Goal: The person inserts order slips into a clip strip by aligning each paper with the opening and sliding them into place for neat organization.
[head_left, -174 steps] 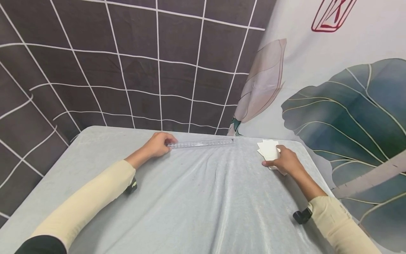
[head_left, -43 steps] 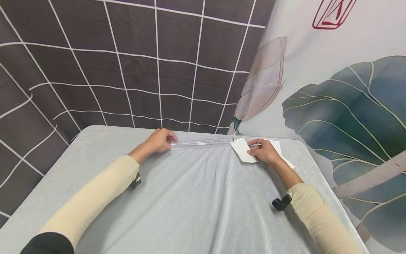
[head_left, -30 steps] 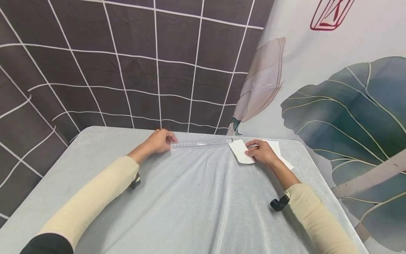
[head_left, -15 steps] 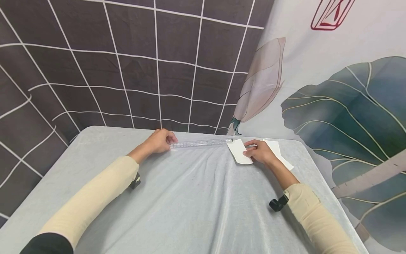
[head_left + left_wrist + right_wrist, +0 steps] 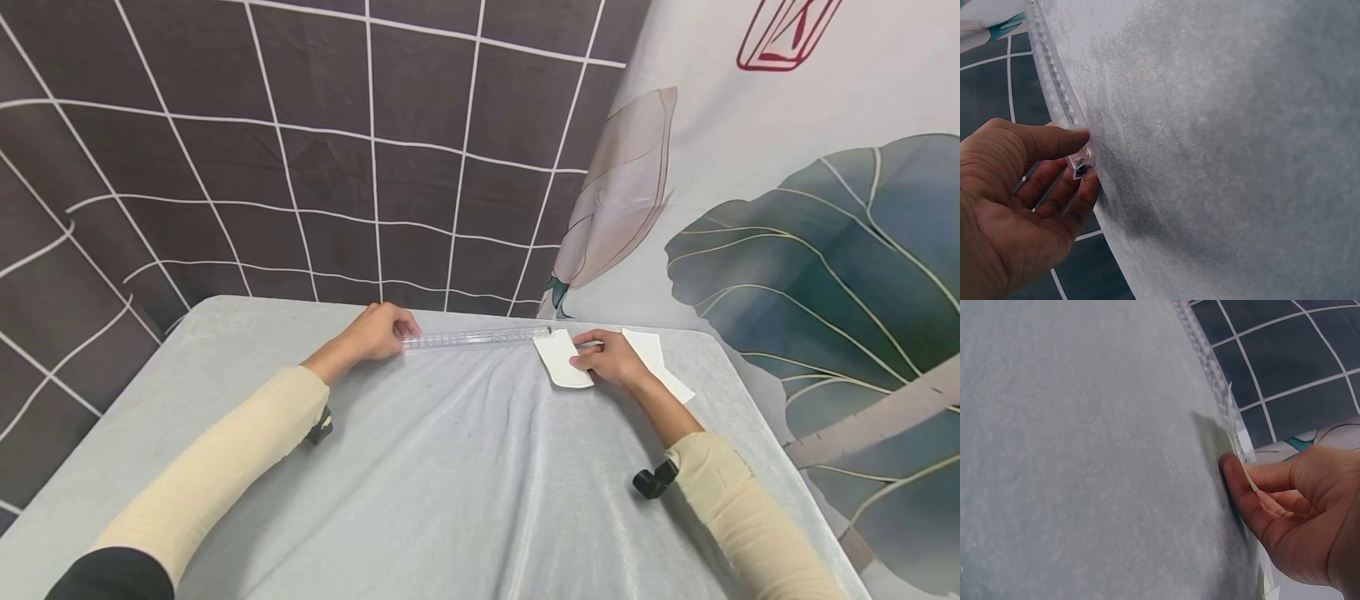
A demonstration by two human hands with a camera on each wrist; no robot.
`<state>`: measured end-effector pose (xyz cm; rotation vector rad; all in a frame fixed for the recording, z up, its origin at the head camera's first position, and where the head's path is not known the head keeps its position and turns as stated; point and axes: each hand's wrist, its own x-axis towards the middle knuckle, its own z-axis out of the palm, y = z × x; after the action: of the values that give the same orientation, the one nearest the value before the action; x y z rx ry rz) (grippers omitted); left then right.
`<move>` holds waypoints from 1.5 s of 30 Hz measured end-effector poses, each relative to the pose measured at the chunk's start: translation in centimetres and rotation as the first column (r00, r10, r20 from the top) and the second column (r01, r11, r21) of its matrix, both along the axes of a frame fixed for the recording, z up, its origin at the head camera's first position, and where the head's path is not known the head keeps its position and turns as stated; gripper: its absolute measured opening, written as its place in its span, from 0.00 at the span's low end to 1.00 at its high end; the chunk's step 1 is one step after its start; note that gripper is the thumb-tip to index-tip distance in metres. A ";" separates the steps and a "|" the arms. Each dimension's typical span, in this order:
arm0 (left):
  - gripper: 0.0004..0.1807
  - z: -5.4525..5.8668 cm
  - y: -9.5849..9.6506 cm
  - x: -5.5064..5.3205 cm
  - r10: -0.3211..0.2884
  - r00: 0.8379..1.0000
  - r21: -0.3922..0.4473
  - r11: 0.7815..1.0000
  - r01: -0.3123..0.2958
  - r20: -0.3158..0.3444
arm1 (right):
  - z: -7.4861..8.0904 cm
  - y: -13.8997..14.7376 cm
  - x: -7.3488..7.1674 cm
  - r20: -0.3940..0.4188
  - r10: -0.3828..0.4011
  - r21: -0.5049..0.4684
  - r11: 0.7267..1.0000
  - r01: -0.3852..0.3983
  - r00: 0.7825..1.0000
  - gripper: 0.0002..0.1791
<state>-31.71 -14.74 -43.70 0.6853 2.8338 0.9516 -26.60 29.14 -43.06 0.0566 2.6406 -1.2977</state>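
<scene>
Working outward from the near edge of the cloth-covered tabletop (image 5: 465, 483), both sleeved forearms reach toward the far edge, where everything is gathered. At 11 o'clock the left hand (image 5: 375, 332) curls its thumb and fingers around the left end of a clear plastic ruler (image 5: 480, 337), pinning it flat along the far edge; the left wrist view shows that end (image 5: 1079, 164) pinched between thumb and fingertips. At 1 o'clock the right hand (image 5: 611, 358) pinches 1 white paper card (image 5: 561, 358) between thumb and fingers, its upper corner touching the ruler's right end. The right wrist view shows the card's thin edge (image 5: 1242, 464) lifted off the cloth against the ruler. Just beyond that hand, at 2 o'clock, lies a small stack of white cards (image 5: 652, 354).

By my judgement the work is early: 1 card has been brought to the ruler, not yet squared against it, and the stack remains untouched.
</scene>
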 end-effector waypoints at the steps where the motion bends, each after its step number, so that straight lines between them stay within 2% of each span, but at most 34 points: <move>1: 0.27 -0.2 -0.1 -0.2 -0.001 1.000 0.000 1.000 0.001 0.003 | 0.0 0.0 0.0 0.000 0.003 -0.005 1.000 -0.003 1.000 0.29; 2: 0.27 -0.3 -0.2 -0.4 -0.004 1.000 0.002 1.000 0.004 0.002 | 0.0 -0.1 0.0 0.000 0.006 -0.008 1.000 -0.006 1.000 0.29; 3: 0.27 -1.2 -0.6 -0.9 -0.023 1.000 0.023 0.999 0.023 -0.013 | 0.1 -0.2 0.0 -0.002 0.006 -0.011 1.000 -0.006 1.000 0.29; 4: 0.27 -0.6 -0.4 -0.5 -0.016 1.000 0.009 1.000 0.016 0.000 | 0.1 -0.2 0.0 -0.002 0.006 -0.011 1.000 -0.006 1.000 0.29; 6: 0.28 -0.3 -0.3 -0.2 -0.010 1.000 0.006 1.000 0.010 0.000 | 0.1 -0.3 0.0 -0.006 0.004 -0.016 1.000 -0.004 1.000 0.29; 7: 0.27 0.6 0.0 0.5 0.003 1.000 -0.008 1.000 -0.003 0.016 | 0.1 -0.4 0.0 -0.008 0.005 -0.015 1.000 -0.005 1.000 0.29; 9: 0.28 1.0 0.2 0.9 0.007 1.000 -0.014 1.000 -0.007 0.016 | 0.1 -0.5 0.0 -0.012 0.003 -0.011 1.000 -0.003 1.000 0.29; 10: 0.27 1.9 0.6 1.6 0.029 0.999 -0.040 0.999 -0.027 0.029 | 0.1 -0.6 0.0 -0.014 0.003 -0.007 1.000 -0.003 1.000 0.29; 11: 0.28 2.0 0.7 1.7 0.033 0.999 -0.046 0.998 -0.031 0.031 | 0.1 -0.6 0.0 -0.014 0.004 -0.005 1.000 -0.004 1.000 0.29; 18: 0.29 2.2 0.8 2.0 0.042 0.999 -0.061 0.997 -0.040 0.029 | 0.1 -1.0 0.1 -0.012 0.016 -0.012 1.000 -0.016 1.000 0.29; 29: 0.29 1.9 0.7 1.8 0.051 0.998 -0.064 0.997 -0.048 0.046 | 0.0 -1.4 -0.1 -0.003 0.007 -0.011 1.000 -0.007 1.000 0.28; 38: 0.29 2.4 0.9 2.2 0.055 0.997 -0.060 0.997 -0.052 0.053 | -0.1 -1.9 -0.1 0.004 0.027 -0.013 1.000 -0.027 1.000 0.28; 40: 0.29 2.2 0.8 1.9 0.045 0.998 -0.050 0.998 -0.042 0.054 | -0.1 -2.0 0.0 0.005 0.031 -0.018 0.999 -0.031 1.000 0.28; 42: 0.29 1.5 0.5 1.3 0.033 0.998 -0.037 0.999 -0.031 0.052 | -0.1 -2.1 -0.1 0.004 0.033 -0.024 0.999 -0.033 0.999 0.28; 45: 0.28 -0.8 -0.1 -0.7 0.031 0.999 -0.030 0.999 -0.030 0.024 | -0.2 -2.3 -0.1 -0.001 0.040 -0.030 0.999 -0.040 0.999 0.28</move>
<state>-32.42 -14.85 -44.51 0.6252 2.8388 0.9145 -26.70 26.82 -43.23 -0.0002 2.6075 -1.3248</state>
